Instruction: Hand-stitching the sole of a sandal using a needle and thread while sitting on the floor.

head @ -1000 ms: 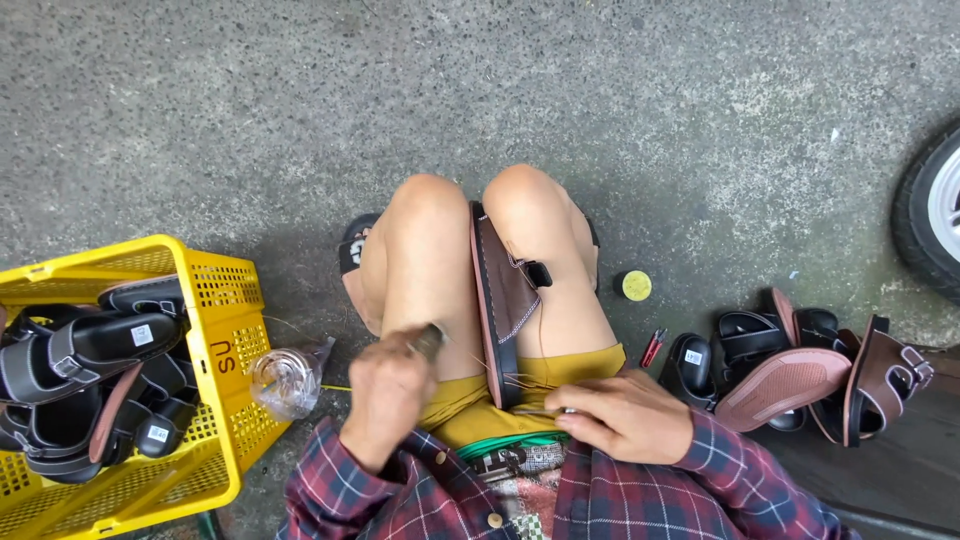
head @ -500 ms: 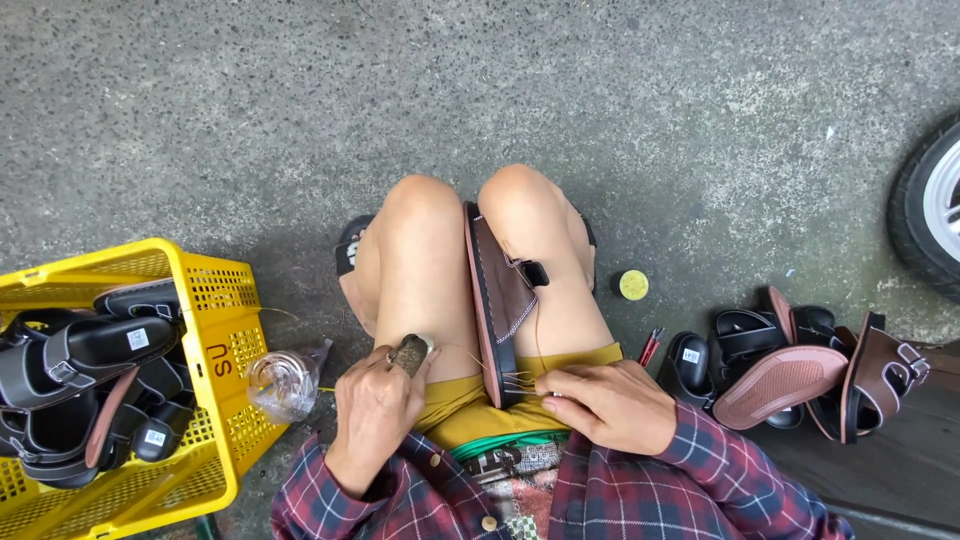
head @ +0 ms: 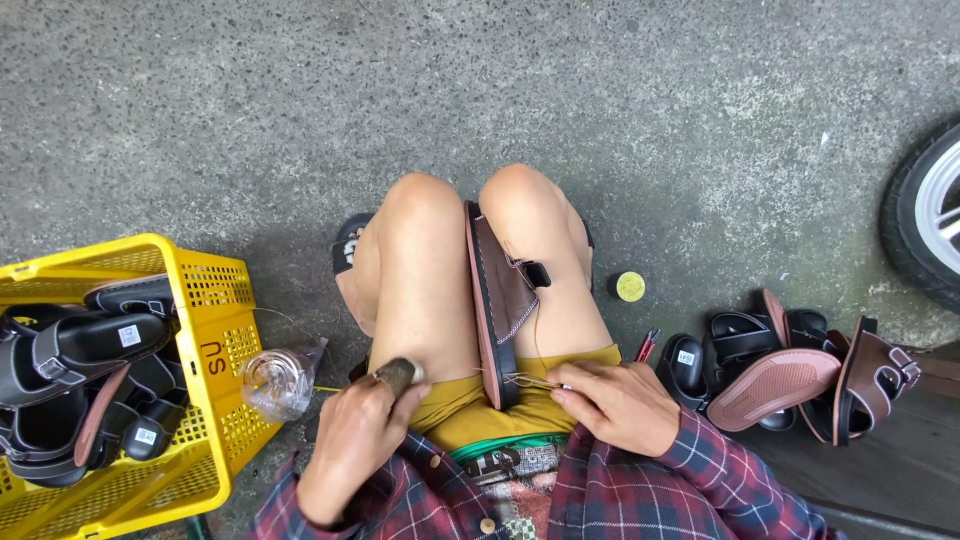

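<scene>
Crate: at nine o'clock I see a yellow plastic crate (head: 215, 340) on the concrete, packed with black sandals (head: 75, 350).
Bag: a crumpled clear plastic bag (head: 280, 380) lies just beside the crate's right wall, near my left hand.
Left hand: my left hand (head: 355, 445), at seven o'clock, is closed tight round a wooden-handled awl (head: 398, 374); only the handle end shows, resting against the left thigh.
Sandal: the brown sandal (head: 500, 300) stands on edge, clamped between my knees at the centre, its sole toward the left knee and its strap toward the right.
Right hand: my right hand (head: 615, 405), at five o'clock, pinches a thin needle (head: 535, 381) at the sandal's near end, fingers narrow on it.
Tin: a small round yellow tin (head: 629, 286) sits at three o'clock.
Pile: brown and black sandals (head: 790, 375) lie heaped at four o'clock.
Wheel: a tyre (head: 925, 225) shows at the right edge.
</scene>
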